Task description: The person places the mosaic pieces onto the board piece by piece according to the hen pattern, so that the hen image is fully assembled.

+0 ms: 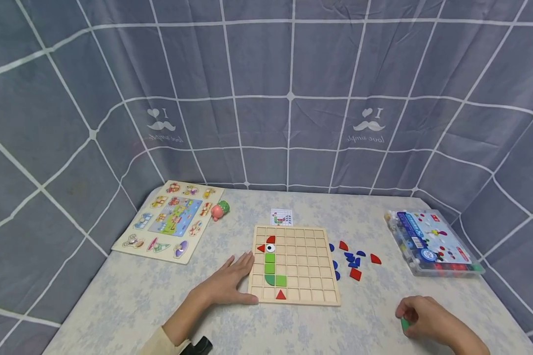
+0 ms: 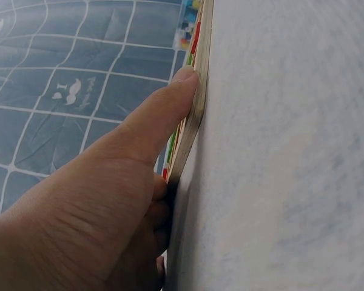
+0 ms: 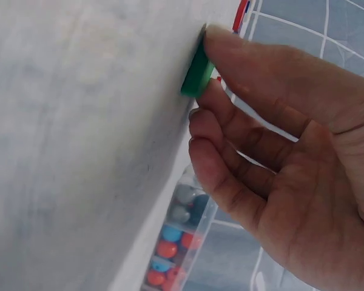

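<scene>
My left hand point(image 1: 227, 283) rests at the left edge of a wooden grid board point(image 1: 308, 266), fingers extended along its side and thumb at the lower left corner. In the left wrist view the thumb presses on the board's rim. Set in the board are a red piece above a white eye piece point(image 1: 270, 248), a red triangle beside it, several green pieces point(image 1: 270, 268) running down, and a red triangle point(image 1: 281, 295) in the bottom row. Off to the right, my right hand point(image 1: 430, 320) pinches a green block point(image 3: 198, 73) between thumb and fingertips, close over the tabletop.
Loose blue and red pieces point(image 1: 355, 274) lie right of the board. A small picture card point(image 1: 282, 217) sits behind it. Farther right stands a clear bead case point(image 1: 435, 241). At the left are a picture puzzle board point(image 1: 169, 222) and a pink-and-green toy point(image 1: 219, 210). A grey curtain point(image 1: 266, 123) surrounds the table.
</scene>
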Demonstrator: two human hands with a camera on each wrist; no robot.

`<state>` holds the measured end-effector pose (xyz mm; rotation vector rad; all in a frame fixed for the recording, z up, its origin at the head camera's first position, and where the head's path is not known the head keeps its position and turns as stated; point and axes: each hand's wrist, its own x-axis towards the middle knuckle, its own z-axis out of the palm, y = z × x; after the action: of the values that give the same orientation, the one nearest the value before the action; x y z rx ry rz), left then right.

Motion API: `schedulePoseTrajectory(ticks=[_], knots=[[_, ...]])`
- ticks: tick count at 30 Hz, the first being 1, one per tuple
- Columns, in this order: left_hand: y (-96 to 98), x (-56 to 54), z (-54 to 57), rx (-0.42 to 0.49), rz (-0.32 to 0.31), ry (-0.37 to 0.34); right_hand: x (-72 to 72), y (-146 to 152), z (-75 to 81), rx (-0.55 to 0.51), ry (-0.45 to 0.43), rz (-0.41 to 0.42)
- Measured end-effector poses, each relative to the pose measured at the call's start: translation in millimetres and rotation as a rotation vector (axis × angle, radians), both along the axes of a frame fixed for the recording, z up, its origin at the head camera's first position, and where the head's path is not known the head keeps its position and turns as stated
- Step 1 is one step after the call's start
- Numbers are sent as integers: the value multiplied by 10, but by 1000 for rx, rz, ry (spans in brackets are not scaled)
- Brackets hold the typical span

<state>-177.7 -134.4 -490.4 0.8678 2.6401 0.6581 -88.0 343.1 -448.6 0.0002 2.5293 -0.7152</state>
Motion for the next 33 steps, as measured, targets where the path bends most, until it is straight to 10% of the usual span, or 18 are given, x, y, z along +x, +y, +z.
schedulePoseTrajectory(ticks=[12, 22, 33], knots=[[-1, 0, -21, 8, -4, -9, -190, -162, 47, 140, 68, -35], [6, -12, -20, 3, -10, 4, -154, 3, 41, -64, 90, 97], [-11, -8, -13, 7, -11, 3, -168, 36, 9, -59, 86, 72]])
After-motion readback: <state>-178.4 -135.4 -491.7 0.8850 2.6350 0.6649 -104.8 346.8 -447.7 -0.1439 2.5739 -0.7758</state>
